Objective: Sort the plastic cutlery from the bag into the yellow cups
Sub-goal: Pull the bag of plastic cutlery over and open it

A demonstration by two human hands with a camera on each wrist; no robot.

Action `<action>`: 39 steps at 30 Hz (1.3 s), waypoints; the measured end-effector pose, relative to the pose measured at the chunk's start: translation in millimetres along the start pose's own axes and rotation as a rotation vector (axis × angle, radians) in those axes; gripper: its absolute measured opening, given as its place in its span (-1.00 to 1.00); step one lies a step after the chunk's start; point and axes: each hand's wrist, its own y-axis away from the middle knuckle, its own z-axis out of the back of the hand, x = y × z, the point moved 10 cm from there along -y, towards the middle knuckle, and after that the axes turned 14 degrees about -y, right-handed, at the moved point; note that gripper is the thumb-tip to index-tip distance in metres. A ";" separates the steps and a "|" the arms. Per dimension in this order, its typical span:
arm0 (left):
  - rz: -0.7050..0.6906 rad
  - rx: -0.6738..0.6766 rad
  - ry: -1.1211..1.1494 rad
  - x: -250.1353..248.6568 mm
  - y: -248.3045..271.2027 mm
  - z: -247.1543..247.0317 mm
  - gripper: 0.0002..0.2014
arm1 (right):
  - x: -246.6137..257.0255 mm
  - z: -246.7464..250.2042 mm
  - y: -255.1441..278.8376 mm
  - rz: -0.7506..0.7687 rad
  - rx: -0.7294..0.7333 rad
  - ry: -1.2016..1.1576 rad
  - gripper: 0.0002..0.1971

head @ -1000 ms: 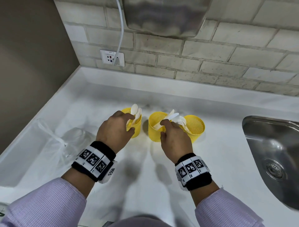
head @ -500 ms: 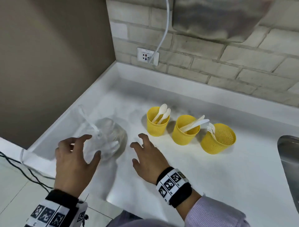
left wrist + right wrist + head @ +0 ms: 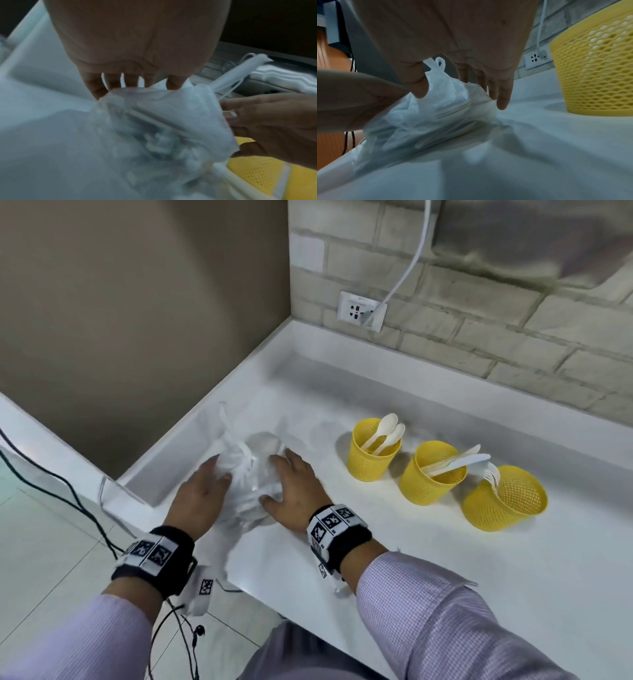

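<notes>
Both hands are flanking the bag (image 3: 251, 470) on the worktop (image 3: 394, 542): left hand (image 3: 198, 498) and right hand (image 3: 294, 491) resting spread-fingered on its sides. Cutlery's lying lengthwise inside; yellow cups (image 3: 373, 455) are sitting off right, nearer the right hand.

No words, brand names or numbers could be read anywhere. The black-and-white square code markers (image 3: 331, 521) on the black wristbands carried only patterns. The small print on the white wall socket (image 3: 361, 310) was too blurred to read.
</notes>
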 end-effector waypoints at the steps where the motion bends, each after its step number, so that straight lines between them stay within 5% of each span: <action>1: -0.018 0.033 -0.039 -3.6 -1.0 -3.9 -0.54 | 1.6 -1.6 0.8 0.015 0.004 -0.003 -0.22; 4: -0.030 0.061 -0.118 -9.8 6.3 -12.4 -0.54 | 0.3 -0.8 7.7 0.049 -0.014 -0.035 -0.27; 9: -0.041 0.075 -0.092 -26.9 37.5 -27.5 -0.89 | -19.6 8.4 30.9 0.055 -0.089 -0.073 -0.29; 24: -0.228 0.144 -0.122 -115.8 114.0 -96.4 -0.71 | -99.1 68.0 162.6 -0.024 -0.301 -0.151 -0.27; 29: -0.293 0.211 -0.118 -152.8 145.3 -126.8 -0.65 | -133.7 94.3 225.4 -0.192 -0.483 -0.145 -0.23; 39: -0.426 0.341 -0.120 -213.6 200.8 -174.0 -0.60 | -166.3 121.0 319.8 -0.259 -0.832 -0.472 -0.25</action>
